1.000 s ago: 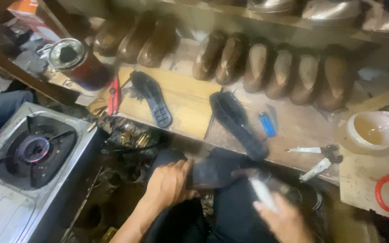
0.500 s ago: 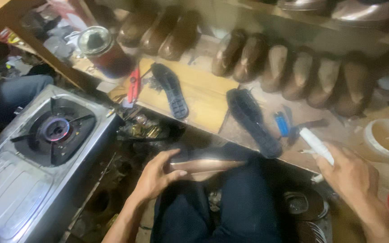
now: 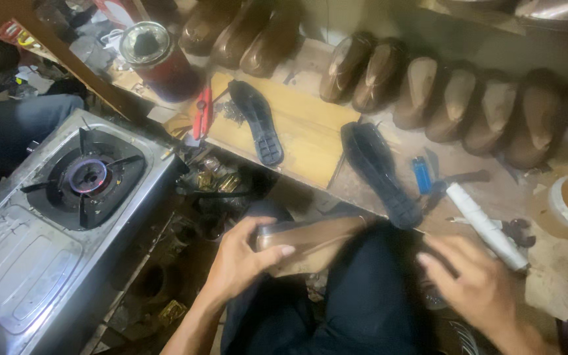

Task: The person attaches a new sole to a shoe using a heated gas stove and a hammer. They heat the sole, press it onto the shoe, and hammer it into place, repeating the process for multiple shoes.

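Left hand [image 3: 241, 260] has its fingers wrapped round the brown shoe [image 3: 310, 240] at lower centre while the right hand [image 3: 474, 286], fingers spread and empty, hovers by the white tube [image 3: 484, 225], so that lit gas stove [image 3: 67, 197] at left could easily scorch the shoe.

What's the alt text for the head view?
A person's left hand grips a brown shoe on their lap while the right hand hovers open beside a white tube. Two black soles lie on the workbench beside a lit gas stove.
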Motion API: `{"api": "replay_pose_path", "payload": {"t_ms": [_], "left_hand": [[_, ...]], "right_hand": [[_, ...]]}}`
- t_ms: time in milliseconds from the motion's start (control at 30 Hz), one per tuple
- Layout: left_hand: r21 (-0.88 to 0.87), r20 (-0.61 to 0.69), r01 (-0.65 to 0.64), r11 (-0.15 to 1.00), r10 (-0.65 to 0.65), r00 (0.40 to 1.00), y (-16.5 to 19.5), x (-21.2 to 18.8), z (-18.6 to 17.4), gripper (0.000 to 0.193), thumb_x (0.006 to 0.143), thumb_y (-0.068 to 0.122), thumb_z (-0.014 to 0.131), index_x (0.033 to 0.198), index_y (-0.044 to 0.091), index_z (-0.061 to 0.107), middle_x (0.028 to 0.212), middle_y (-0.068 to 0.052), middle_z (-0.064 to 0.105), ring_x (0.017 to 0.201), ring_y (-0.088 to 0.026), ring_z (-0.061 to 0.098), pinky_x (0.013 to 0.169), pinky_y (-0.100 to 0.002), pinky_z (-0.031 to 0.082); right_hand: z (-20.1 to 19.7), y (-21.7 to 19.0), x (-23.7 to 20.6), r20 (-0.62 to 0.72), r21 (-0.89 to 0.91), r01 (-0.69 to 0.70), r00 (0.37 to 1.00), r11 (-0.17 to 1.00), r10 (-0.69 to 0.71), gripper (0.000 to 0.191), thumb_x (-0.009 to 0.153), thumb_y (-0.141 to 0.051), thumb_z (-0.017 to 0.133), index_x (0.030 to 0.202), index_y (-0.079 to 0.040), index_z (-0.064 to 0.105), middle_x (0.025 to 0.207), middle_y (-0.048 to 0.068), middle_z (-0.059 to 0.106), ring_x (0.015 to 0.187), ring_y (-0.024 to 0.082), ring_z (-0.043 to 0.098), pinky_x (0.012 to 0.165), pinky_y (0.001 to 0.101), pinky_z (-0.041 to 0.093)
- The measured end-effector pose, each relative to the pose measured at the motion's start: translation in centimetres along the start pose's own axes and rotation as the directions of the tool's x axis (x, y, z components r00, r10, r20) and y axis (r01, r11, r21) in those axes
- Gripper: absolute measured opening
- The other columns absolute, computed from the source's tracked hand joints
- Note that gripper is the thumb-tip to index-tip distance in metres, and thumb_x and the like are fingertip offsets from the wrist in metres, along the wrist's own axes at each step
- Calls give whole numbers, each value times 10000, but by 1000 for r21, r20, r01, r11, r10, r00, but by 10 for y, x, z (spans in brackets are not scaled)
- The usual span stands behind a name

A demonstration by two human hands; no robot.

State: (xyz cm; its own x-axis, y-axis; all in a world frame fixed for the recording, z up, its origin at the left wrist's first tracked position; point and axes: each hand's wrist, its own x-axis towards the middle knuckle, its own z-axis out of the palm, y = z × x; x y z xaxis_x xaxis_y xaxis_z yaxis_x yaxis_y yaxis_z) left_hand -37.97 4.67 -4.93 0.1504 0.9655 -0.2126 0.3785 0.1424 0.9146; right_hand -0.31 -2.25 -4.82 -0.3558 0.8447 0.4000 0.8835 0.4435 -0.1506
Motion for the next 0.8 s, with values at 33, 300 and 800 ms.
{"api": "replay_pose_path", "payload": {"t_ms": [33,300,800], "left_hand": [[6,-11,-43,999,43,999,3,-1,1,653,668,323,890,1205,9,691,1058,-106,769,980,-177,726,856,-322,569],[116,42,-380,918,377,925,43,-31,-13,718,661,391,891,1233,18,666,958,-110,684,896,-240,708,783,-347,561],[-402,435,-129,906,313,844,-18,-63,51,750,939,464,682,1513,67,407,1634,-194,312,1560,-318,244,1251,-439,200]], "right_hand": [[3,-8,0,42,5,84,996,996,-84,283,768,-131,760,1031,-28,739,1065,166,720,951,314,698,801,391,562],[16,-54,2,113,384,-279,960,880,255,337,767,-159,794,1065,-13,738,1048,112,737,930,217,740,795,311,590],[112,-112,-51,348,911,-388,905,138,245,749,774,-177,889,1382,95,546,1412,224,575,1303,301,595,1072,422,488]]}}
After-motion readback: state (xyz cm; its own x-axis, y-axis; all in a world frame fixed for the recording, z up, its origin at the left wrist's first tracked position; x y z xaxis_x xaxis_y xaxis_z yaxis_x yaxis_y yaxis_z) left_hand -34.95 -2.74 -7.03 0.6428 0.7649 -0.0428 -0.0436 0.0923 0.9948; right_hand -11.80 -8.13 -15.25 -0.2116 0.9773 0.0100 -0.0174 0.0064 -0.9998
